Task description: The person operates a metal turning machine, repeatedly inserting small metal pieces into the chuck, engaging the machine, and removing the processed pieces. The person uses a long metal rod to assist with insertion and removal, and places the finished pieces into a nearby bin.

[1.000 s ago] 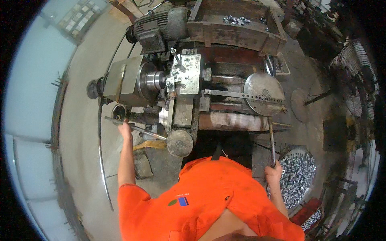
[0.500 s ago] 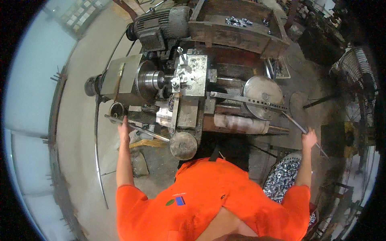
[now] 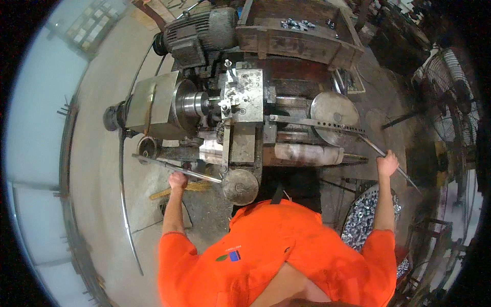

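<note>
My left hand (image 3: pixel 178 180) is closed at the metal lever (image 3: pixel 199 175), partway along it; its fingertips are partly hidden. The lever slants down to a round disc-shaped hub (image 3: pixel 240 187) at the front of the lathe-like machine. My right hand (image 3: pixel 387 163) grips a second rod, a handle (image 3: pixel 373 145) joined to a perforated flat bar (image 3: pixel 317 124) that crosses a large round metal plate (image 3: pixel 335 115). Between my hands lies the tool block (image 3: pixel 244 94), scattered with metal bits. The shiny spindle chuck (image 3: pixel 194 104) is just left of it.
Behind the machine are a motor (image 3: pixel 199 33) and a wooden box (image 3: pixel 299 41) with small metal parts. Near my right arm stands a basket of metal pieces (image 3: pixel 365 217). A fan (image 3: pixel 450 87) is at far right; a long rod (image 3: pixel 124 204) stands at left.
My left hand has slid along the lever toward the hub and nearer my body. My right hand stays on its handle, shifted slightly left and up. The whole view has shifted a little.
</note>
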Demonstrator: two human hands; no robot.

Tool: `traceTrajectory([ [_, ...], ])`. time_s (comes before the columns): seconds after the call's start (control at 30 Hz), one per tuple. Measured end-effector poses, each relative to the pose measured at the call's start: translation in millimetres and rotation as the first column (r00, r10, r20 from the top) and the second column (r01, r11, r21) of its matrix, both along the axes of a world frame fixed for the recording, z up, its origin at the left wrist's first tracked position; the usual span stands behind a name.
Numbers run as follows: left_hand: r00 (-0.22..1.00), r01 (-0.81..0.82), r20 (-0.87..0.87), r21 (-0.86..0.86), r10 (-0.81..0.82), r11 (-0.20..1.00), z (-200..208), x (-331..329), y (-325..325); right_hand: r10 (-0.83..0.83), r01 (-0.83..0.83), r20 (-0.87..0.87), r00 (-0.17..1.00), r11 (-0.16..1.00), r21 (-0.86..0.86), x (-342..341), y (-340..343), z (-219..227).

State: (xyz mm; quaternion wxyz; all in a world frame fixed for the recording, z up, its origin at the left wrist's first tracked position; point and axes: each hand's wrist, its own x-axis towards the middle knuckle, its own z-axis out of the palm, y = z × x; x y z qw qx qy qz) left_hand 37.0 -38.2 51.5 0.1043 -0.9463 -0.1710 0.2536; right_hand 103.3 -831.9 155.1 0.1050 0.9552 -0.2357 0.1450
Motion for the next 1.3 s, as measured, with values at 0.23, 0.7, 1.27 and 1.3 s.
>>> traceTrajectory([
  [0.23, 0.859, -0.214, 0.419, -0.228, 0.294, 0.95, -87.6, -23.0, 15.8, -0.007, 0.008, -0.049, 0.999, 1.0, 0.028, 3.3, -2.0, -5.2],
  [0.7, 0.92, -0.221, 0.134, -0.598, 0.367, 0.771, -45.4, -53.8, 82.7, 0.613, -0.695, 0.341, 0.713, 0.554, 0.458, 75.3, 186.8, 124.1],
  [1.27, 0.643, -0.567, 0.562, -0.107, 0.52, 0.817, 182.3, -144.8, 125.1, 0.945, -0.859, 0.111, 0.308, 0.226, 0.459, 139.0, 528.8, 136.9],
  [1.3, 0.621, -0.593, 0.51, -0.19, 0.595, 0.782, 178.2, -147.4, 138.0, 0.951, -0.848, 0.094, 0.295, 0.215, 0.485, 136.1, 529.2, 142.6],
])
